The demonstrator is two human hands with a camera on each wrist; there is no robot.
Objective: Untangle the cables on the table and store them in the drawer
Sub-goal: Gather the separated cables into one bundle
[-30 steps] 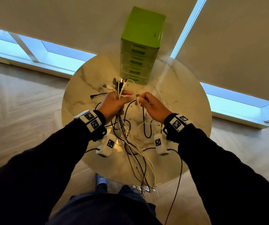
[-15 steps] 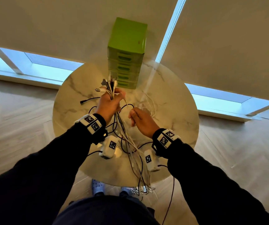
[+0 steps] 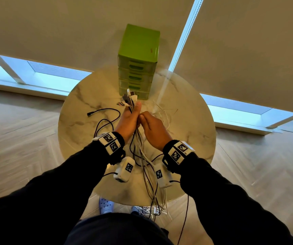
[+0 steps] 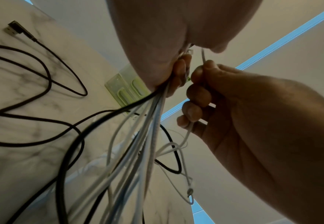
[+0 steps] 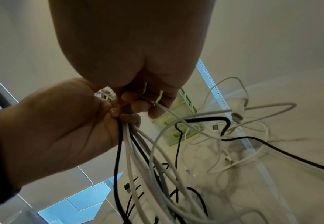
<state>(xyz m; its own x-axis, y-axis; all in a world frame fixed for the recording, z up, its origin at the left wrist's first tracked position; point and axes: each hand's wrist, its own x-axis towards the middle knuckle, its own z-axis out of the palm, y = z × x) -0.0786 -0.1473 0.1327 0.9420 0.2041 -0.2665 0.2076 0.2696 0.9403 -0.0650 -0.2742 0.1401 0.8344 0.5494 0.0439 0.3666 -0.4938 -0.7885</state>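
My left hand grips a bundle of white and black cables above the round marble table. Their plug ends stick up past my thumb. My right hand is pressed against the left one, fingers curled round a thin white cable that runs down to a loose tangle on the table. The right wrist view shows the left hand clenched on the bundle. A green drawer unit, all drawers closed, stands at the table's far edge.
A black cable with a USB plug lies looped on the table's left part. The bundle's lower ends hang over the near table edge towards my shoes. Blinds and low windows lie behind the table.
My right hand dropped lower along the cables, then came back up against the left hand, holding a white cable. The left hand has kept its grip on the bundle.
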